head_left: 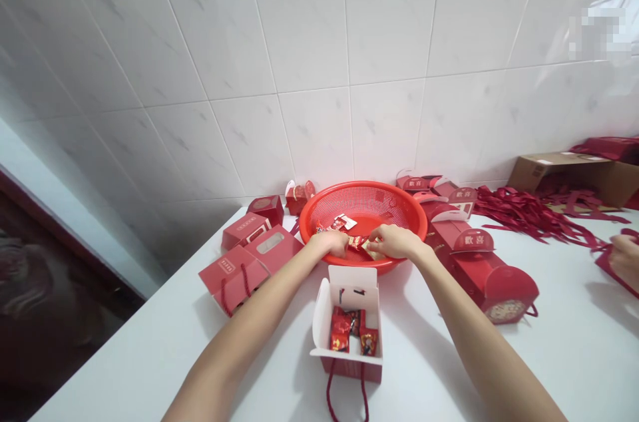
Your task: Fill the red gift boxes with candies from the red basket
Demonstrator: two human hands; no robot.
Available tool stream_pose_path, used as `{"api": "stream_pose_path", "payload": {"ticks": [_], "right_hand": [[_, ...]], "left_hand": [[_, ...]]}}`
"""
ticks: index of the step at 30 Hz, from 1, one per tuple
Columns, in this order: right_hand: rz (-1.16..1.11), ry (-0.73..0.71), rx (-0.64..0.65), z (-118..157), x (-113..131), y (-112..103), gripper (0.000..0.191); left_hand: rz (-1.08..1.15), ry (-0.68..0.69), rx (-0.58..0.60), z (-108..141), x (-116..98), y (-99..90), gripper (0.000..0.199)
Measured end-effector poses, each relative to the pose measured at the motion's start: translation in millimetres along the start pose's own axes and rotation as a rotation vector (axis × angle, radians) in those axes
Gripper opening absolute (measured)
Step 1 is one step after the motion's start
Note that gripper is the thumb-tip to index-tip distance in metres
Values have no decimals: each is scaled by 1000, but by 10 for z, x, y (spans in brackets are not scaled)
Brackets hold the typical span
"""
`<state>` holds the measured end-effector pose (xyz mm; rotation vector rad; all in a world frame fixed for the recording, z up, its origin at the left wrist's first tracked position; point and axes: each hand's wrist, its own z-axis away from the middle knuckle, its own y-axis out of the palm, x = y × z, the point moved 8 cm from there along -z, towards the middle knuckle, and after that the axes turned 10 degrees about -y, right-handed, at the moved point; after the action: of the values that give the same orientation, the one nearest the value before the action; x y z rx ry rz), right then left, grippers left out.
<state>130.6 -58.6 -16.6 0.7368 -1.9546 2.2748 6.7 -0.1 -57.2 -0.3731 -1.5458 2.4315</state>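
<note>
Both hands reach into a red perforated basket (pixel 367 190) that holds a few wrapped candies (pixel 356 241). My left hand (pixel 335 243) is at the basket's left front, its fingers curled down by the candies; what they hold, if anything, is hidden. At the right front, my right hand (pixel 392 241) has its fingers closed on a pale yellow packet (pixel 372 250). Between my forearms, in front of the basket, stands an open red box (pixel 352 369) with a white inside, several red candy packets (pixel 341 327) in it and a cord handle hanging over its front.
Closed red boxes (pixel 249 262) lie left of the basket. More red boxes (pixel 462 255) stand at its right. Farther right are a pile of red ribbons (pixel 524 209), a cardboard box (pixel 609 176) and another person's hand (pixel 625 261). A tiled wall rises behind.
</note>
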Motion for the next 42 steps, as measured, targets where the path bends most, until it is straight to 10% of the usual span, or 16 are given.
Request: {"api": "stream_pose_path", "payload": {"ticks": [10,25,34,42], "right_hand": [[-97,-8,-141,-39,-69,-83,27],[-691,-239,-458,-128,-38,-238,12],[-907,-277,-499,-136,-80,-233,25],[-934,-219,-548,-162,-177,-212,20]], "left_hand": [[365,161,-243,111,-59,-305,15],[1013,416,-298,233,-59,-481,41],[842,345,-314,355,-87,-491,39],[89,-1,-122,314,253,-364,19]]}}
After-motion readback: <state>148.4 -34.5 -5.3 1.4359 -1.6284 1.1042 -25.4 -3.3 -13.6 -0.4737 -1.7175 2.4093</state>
